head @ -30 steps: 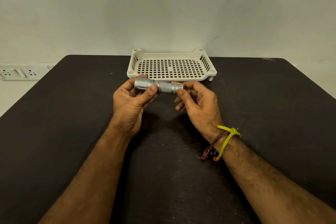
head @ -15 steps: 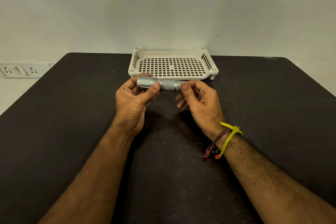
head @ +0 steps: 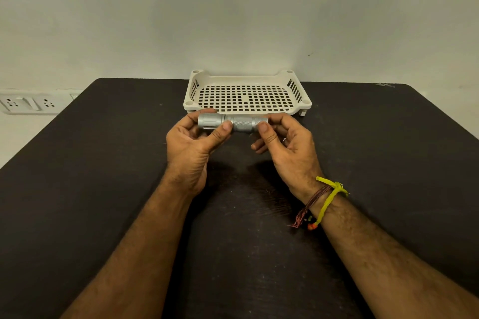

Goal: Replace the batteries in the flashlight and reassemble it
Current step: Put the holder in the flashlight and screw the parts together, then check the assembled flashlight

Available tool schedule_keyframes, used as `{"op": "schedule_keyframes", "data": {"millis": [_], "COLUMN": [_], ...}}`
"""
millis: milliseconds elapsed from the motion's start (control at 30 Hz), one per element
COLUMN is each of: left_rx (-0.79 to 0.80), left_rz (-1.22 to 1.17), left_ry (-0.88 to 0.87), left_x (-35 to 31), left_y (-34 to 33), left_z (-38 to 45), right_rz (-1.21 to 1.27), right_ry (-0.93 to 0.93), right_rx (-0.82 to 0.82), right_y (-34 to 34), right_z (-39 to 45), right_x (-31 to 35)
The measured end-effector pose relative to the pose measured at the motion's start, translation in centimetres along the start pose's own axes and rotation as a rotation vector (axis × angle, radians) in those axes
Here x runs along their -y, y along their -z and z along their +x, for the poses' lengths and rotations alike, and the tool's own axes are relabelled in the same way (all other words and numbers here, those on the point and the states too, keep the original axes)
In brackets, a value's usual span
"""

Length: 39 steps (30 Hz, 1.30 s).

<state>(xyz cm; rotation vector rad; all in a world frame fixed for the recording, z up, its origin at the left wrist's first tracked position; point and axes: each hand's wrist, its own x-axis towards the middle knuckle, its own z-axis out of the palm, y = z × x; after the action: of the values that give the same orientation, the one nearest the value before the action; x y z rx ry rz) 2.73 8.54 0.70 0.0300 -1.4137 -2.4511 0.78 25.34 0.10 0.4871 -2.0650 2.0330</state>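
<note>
A short silver flashlight (head: 234, 124) with a knurled barrel lies horizontal in the air above the table, just in front of the tray. My left hand (head: 191, 145) grips its wider head end, thumb across the front. My right hand (head: 287, 145) pinches the tail end between thumb and fingers. The tail end itself is hidden behind my right fingers. No loose batteries are in sight.
A cream perforated plastic tray (head: 189, 105) stands at the far edge of the black table (head: 103, 189), against the wall. White wall sockets (head: 28, 103) sit off the table's far left. Threads are tied round my right wrist.
A battery end that showed at the flashlight's right tip one second ago is no longer visible; my right fingers have closed in over the tail end. Both hands hold roughly the same place.
</note>
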Motion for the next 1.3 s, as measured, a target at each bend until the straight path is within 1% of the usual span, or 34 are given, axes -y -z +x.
{"op": "schedule_keyframes", "data": {"millis": [167, 400, 467, 533, 667, 767, 833, 933, 1033, 1067, 1133, 1200, 1267, 1300], "left_rx": [-0.003, -0.036, -0.057, -0.08, -0.003, 0.042, 0.058, 0.101, 0.186, 0.183, 0.089, -0.023, -0.074, -0.082], "left_rz": [0.061, 0.125, 0.152, 0.229, 0.451, 0.539, 0.566, 0.552, 0.524, 0.493, 0.346, 0.14, -0.049, -0.107], "left_ry": [-0.033, -0.137, -0.16, -0.196, -0.344, -0.427, -0.443, -0.391, -0.296, -0.257, -0.151, -0.026, 0.044, 0.062], "left_x": [0.0, 0.1, 0.3, 0.6, 1.3, 1.7, 1.8, 1.8, 1.7, 1.7, 1.3, 0.8, 0.3, 0.1], "left_y": [-0.1, -0.8, -1.0, -1.3, -1.8, -1.9, -1.9, -1.6, -1.8, -2.1, -2.3, -1.7, -0.8, -0.5], "left_z": [0.0, -0.2, -0.4, -0.8, -1.6, -1.8, -1.8, -1.6, -1.6, -1.6, -1.3, -0.7, 0.0, 0.1], "right_rz": [-0.029, -0.002, 0.059, 0.176, 0.415, 0.466, 0.484, 0.486, 0.478, 0.47, 0.46, 0.448, 0.431, 0.426], "right_ry": [0.012, -0.038, -0.073, -0.143, -0.282, -0.31, -0.335, -0.374, -0.384, -0.385, -0.394, -0.409, -0.431, -0.442], "right_rx": [-0.026, -0.091, -0.135, -0.213, -0.384, -0.45, -0.479, -0.531, -0.585, -0.588, -0.583, -0.58, -0.567, -0.56], "right_y": [0.1, -0.1, -0.5, -1.0, -1.2, -1.3, -1.8, -2.3, -2.0, -2.0, -1.9, -1.8, -1.8, -1.8], "right_z": [0.0, 0.0, 0.0, -0.1, 0.0, -0.2, -0.6, -0.8, -0.5, -0.4, -0.3, -0.3, -0.2, -0.1], "right_x": [0.2, 0.5, 0.6, 0.7, 1.0, 1.3, 1.4, 1.6, 1.7, 1.7, 1.6, 1.6, 1.5, 1.5]}}
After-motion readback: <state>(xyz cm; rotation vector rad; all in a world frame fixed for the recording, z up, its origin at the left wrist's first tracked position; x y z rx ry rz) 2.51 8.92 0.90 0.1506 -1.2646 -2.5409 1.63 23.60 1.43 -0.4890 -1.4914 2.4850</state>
